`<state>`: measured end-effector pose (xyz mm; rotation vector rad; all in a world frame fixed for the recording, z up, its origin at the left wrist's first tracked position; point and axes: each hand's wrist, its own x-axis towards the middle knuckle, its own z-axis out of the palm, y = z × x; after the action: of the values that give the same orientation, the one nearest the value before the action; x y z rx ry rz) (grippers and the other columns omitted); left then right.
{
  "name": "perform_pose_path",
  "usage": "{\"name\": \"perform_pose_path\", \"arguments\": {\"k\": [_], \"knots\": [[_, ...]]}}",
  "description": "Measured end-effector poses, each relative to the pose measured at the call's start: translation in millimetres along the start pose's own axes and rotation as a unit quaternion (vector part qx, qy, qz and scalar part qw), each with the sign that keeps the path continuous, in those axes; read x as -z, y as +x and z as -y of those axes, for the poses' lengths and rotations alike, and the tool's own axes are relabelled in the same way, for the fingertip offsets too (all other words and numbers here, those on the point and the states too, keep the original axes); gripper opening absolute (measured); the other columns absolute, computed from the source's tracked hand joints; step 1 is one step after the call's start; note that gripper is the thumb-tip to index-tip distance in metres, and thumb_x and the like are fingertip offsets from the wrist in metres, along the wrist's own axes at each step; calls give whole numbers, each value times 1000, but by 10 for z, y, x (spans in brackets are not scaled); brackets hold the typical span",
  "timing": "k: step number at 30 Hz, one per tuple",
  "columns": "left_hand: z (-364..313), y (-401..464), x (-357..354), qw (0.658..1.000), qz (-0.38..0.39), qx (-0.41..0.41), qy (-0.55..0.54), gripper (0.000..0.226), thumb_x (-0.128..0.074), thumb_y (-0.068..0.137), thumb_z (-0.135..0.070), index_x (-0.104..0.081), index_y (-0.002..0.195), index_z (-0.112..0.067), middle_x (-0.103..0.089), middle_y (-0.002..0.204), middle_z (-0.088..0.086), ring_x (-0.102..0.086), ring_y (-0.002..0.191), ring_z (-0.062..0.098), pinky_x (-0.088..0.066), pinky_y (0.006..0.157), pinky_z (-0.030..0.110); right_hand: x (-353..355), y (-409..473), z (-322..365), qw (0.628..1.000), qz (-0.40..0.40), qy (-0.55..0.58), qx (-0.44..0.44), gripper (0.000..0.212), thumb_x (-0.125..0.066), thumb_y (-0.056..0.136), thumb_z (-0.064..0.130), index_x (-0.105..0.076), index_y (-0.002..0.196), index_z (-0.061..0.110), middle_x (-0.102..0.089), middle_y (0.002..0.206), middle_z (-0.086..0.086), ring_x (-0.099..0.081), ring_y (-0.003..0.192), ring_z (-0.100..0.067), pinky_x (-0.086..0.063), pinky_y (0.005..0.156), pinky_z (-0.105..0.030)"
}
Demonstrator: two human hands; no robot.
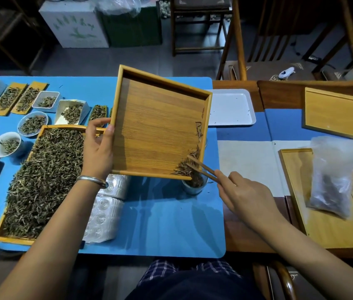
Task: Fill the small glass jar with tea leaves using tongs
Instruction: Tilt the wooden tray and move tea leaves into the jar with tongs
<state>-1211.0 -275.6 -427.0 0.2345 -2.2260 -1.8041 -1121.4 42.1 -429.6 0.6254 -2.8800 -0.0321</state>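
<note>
Our left hand point(97, 148) grips the tilted tray point(160, 122); right hand point(244, 195) pinches tongs point(201, 168), raking leaves point(187, 164) into the jar point(194, 187) just below the tips. Tilt more and leaves overshoot onto the tabletop point(167, 224).

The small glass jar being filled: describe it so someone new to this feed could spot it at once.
Start at the blue mat and find the square bamboo tray that the left hand holds tilted above it. The small glass jar stands on the mat under that tray's lowest corner, where the tongs in the right hand meet the leaves. Unlike the white bowls far left, it is clear and half hidden by the tray.
</note>
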Motion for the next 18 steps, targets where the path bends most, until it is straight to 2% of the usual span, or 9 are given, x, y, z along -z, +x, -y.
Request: {"name": "perform_pose_path", "arguments": {"k": [4, 8, 11, 14, 18], "knots": [[9, 5, 3, 1000, 2, 5, 3, 8, -49, 99, -28, -50, 102, -36, -64, 87, -6, -65, 66, -2, -54, 55, 16, -2, -153, -5, 1000, 18, -8, 22, 40, -80, 70, 15, -71, 108, 9, -48, 58, -6, -41, 35, -25, -27, 30, -27], [8, 2, -1, 1000, 4, 5, 3, 8, -50, 98, -29, -51, 101, -37, -64, 89, -7, -66, 68, -1, -56, 58, 18, 26, -261, -45, 999, 29, -1, 17, 42, -79, 71, 15, -70, 111, 8, -50, 59, -6, -44, 38, -25, -34, 29, -30], [-11, -3, -11, 1000, 4, 5, 3, 9, -50, 99, -28, -51, 101, -37, -65, 88, -8, -66, 68, -1, -55, 57, 17, 90, -217, -34, 1000, 3, 14, -1, 37, -74, 77, 19, -70, 111, 9, -51, 61, -6, -45, 38, -25, -34, 30, -31], [-32, 1, -7, 1000, 8, 3, 5, 9, -50, 99, -27, -50, 101, -36, -64, 89, -7, -65, 67, -1, -55, 57, 19, 155, -35, 62, 999, -33, 30, -13, 32, -72, 78, 22, -72, 108, 11, -53, 60, -5, -46, 38, -24, -32, 31, -27], [-32, 2, -5, 1000, 9, 8, 20, 7, -49, 99, -29, -49, 105, -32, -63, 90, -7, -65, 69, 1, -57, 62, 27, 178, 199, 249, 997, -49, 58, 33, 32, -75, 78, 23, -72, 108, 12, -56, 63, -4, -47, 38, -22, -28, 32, -23]]}}
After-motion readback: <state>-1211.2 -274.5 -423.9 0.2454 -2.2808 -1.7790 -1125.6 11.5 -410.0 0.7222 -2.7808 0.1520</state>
